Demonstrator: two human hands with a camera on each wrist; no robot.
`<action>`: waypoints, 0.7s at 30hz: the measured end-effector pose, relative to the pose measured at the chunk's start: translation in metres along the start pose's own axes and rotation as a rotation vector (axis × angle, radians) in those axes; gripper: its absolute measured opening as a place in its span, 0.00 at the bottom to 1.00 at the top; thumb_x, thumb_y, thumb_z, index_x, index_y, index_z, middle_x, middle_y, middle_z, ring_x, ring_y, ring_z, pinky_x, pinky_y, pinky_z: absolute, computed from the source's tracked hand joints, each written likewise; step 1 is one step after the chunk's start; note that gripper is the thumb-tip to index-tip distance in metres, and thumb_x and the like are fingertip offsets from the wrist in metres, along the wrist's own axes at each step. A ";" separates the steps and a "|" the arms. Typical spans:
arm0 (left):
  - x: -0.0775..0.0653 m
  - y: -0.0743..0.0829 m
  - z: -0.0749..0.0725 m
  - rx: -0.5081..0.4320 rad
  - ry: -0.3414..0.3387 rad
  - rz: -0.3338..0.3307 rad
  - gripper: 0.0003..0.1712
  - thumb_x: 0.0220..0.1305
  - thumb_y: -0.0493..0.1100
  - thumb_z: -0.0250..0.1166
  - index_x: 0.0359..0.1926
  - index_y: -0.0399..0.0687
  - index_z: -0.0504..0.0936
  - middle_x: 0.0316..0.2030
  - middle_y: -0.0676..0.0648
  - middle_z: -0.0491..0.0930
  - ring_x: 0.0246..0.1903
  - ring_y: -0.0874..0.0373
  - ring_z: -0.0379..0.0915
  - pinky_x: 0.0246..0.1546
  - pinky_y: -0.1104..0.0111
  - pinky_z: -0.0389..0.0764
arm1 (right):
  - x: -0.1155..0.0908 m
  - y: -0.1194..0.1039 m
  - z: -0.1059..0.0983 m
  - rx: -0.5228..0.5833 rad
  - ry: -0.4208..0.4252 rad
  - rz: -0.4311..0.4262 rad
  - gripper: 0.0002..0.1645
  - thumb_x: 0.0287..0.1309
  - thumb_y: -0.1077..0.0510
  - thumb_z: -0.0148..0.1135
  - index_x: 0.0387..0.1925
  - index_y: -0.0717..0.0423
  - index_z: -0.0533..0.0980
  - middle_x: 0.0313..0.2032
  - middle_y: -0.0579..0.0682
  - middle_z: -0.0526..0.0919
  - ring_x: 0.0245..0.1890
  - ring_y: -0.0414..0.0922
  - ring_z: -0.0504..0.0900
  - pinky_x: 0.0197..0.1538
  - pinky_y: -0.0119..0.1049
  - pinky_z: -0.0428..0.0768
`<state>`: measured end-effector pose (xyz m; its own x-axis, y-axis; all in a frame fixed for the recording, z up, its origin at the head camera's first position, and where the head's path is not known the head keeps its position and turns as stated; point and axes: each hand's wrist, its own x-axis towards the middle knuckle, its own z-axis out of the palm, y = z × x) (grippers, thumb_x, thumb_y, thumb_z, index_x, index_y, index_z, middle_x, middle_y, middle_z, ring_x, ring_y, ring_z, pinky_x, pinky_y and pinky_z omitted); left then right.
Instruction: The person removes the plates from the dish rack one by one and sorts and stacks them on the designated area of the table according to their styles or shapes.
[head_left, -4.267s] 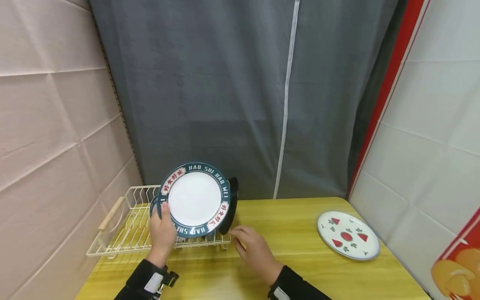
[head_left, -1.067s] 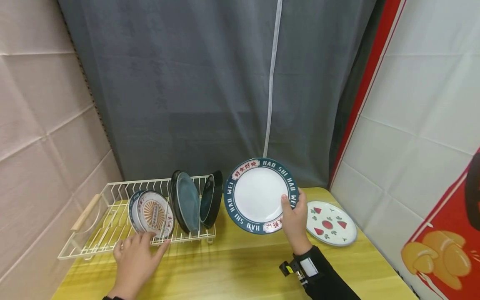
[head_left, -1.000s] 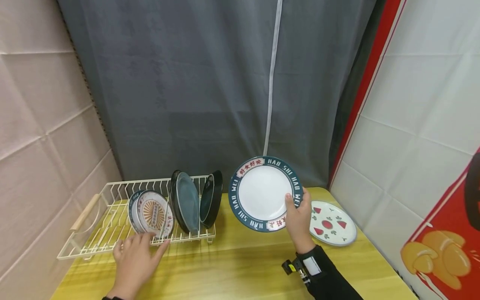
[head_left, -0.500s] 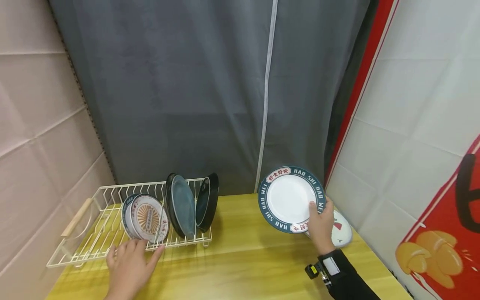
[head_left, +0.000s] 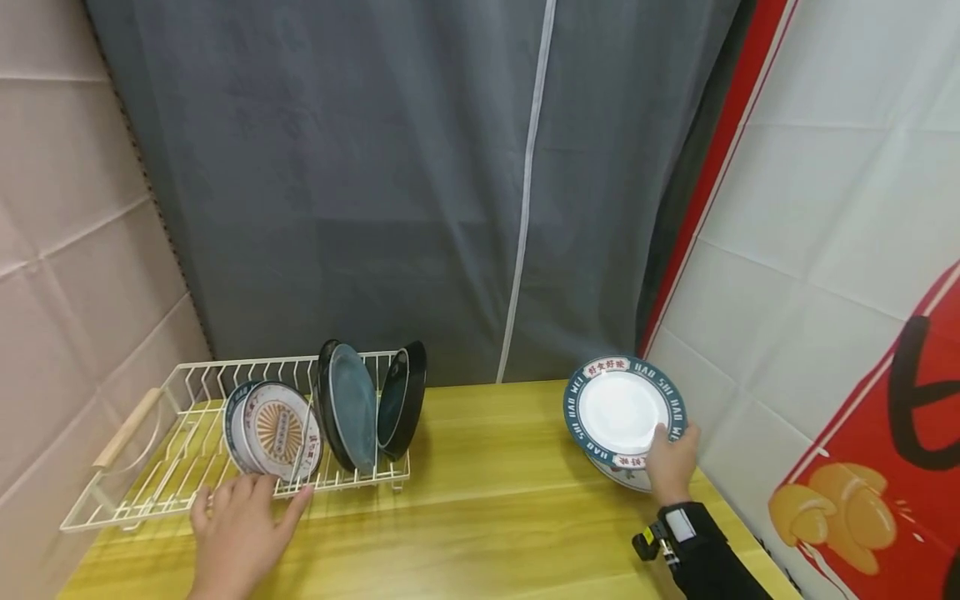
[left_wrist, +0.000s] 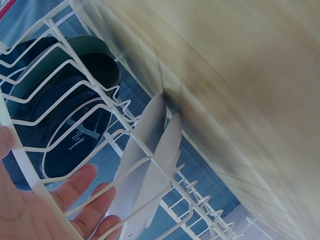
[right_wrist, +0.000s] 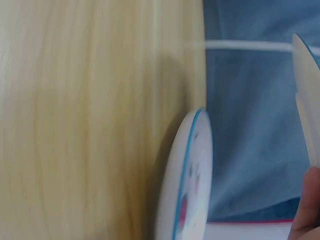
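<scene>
At the right, my right hand [head_left: 671, 462] pinches the rim of a round white plate [head_left: 622, 411] with a dark teal lettered border, thumb on its face. The plate is held tilted above the watermelon-patterned plate [right_wrist: 192, 185], which lies on the table; a gap shows between them in the right wrist view. The upper plate hides most of the lower one in the head view. My left hand [head_left: 238, 529] holds the front rail of the white wire dish rack [head_left: 161, 500], fingers hooked over it, seen through the wires in the left wrist view.
In the rack stand a plate with an orange sunburst [head_left: 281, 432], another teal-rimmed plate [head_left: 234, 429], a blue-grey plate [head_left: 352, 408] with a black dish behind it, and a deep black dish [head_left: 405, 400]. A grey curtain [head_left: 337, 167] hangs behind the wooden table [head_left: 465, 492].
My right hand has carried the teal-rimmed plate from the rack area to the right, then lower, over the patterned plate. The left hand let go of it earlier and stays at the rack's front.
</scene>
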<state>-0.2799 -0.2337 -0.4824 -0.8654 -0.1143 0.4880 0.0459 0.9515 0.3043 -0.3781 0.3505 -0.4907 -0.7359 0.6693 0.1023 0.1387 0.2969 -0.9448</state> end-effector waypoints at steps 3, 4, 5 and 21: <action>0.000 0.000 0.000 -0.002 0.007 0.000 0.40 0.64 0.70 0.54 0.52 0.36 0.76 0.53 0.29 0.74 0.55 0.32 0.61 0.66 0.34 0.38 | 0.008 0.009 -0.005 -0.044 0.004 0.029 0.40 0.74 0.44 0.33 0.76 0.58 0.35 0.74 0.69 0.47 0.72 0.66 0.54 0.73 0.61 0.55; 0.000 0.000 0.001 0.000 0.009 -0.001 0.40 0.64 0.70 0.54 0.52 0.36 0.76 0.53 0.29 0.75 0.55 0.32 0.62 0.66 0.34 0.39 | 0.009 0.011 -0.007 -0.058 0.001 0.041 0.40 0.74 0.44 0.32 0.76 0.58 0.35 0.74 0.69 0.47 0.72 0.67 0.55 0.72 0.61 0.56; 0.000 -0.001 0.001 0.001 0.008 -0.001 0.40 0.64 0.70 0.54 0.52 0.37 0.76 0.53 0.29 0.74 0.55 0.32 0.62 0.66 0.34 0.39 | 0.011 0.013 -0.008 -0.077 -0.003 0.053 0.39 0.74 0.44 0.32 0.76 0.57 0.35 0.74 0.70 0.47 0.71 0.67 0.55 0.71 0.62 0.56; 0.000 0.001 0.000 0.009 0.004 0.009 0.40 0.64 0.70 0.53 0.55 0.36 0.76 0.54 0.28 0.74 0.56 0.32 0.62 0.66 0.34 0.41 | 0.018 0.029 -0.012 -0.238 -0.034 0.153 0.40 0.70 0.57 0.36 0.73 0.69 0.34 0.70 0.79 0.47 0.67 0.73 0.57 0.69 0.63 0.60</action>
<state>-0.2800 -0.2329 -0.4826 -0.8627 -0.1066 0.4944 0.0497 0.9549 0.2926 -0.3791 0.3791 -0.5129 -0.7154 0.6969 -0.0501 0.3986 0.3481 -0.8485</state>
